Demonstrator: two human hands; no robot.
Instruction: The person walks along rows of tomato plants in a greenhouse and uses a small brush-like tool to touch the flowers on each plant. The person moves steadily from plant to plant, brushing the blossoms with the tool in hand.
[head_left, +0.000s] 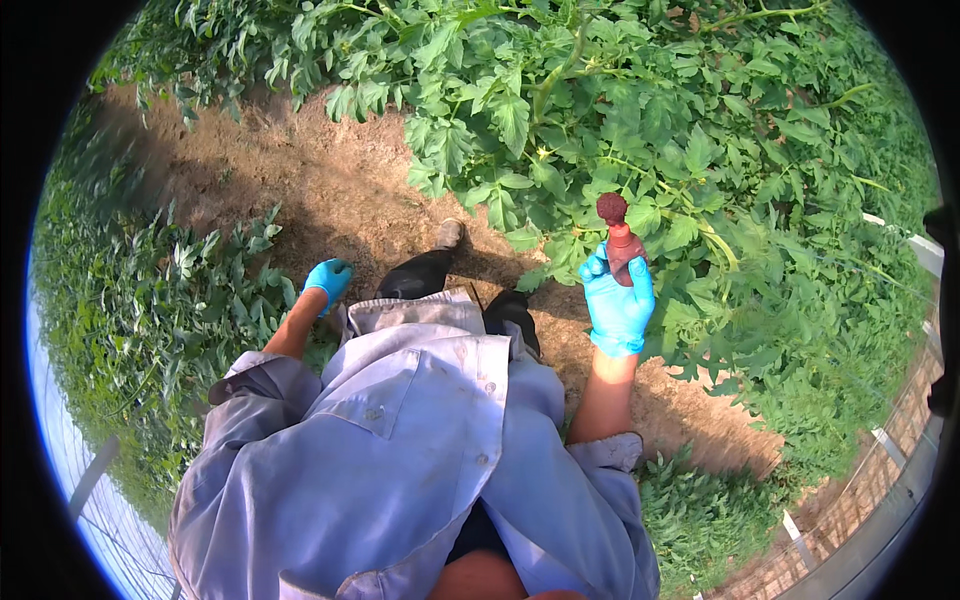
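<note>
My right hand (619, 304), in a light blue glove, grips a small dark red bottle (622, 251) with a round, rough-textured tip of darker red. The bottle is upright in the picture, in front of leafy tomato plants (675, 135) with a few small yellow flowers. On the other side of my body, my left hand (328, 279), gloved in blue too, hangs low beside the left row of plants (217, 277). Its fingers are curled, and whether anything is inside them cannot be told.
A dirt path (300, 165) runs between the plant rows, with my shoe (450, 233) on it. Thick stems and leaves reach over the path on the right. White posts (889, 448) and a pale rail stand at the far lower right.
</note>
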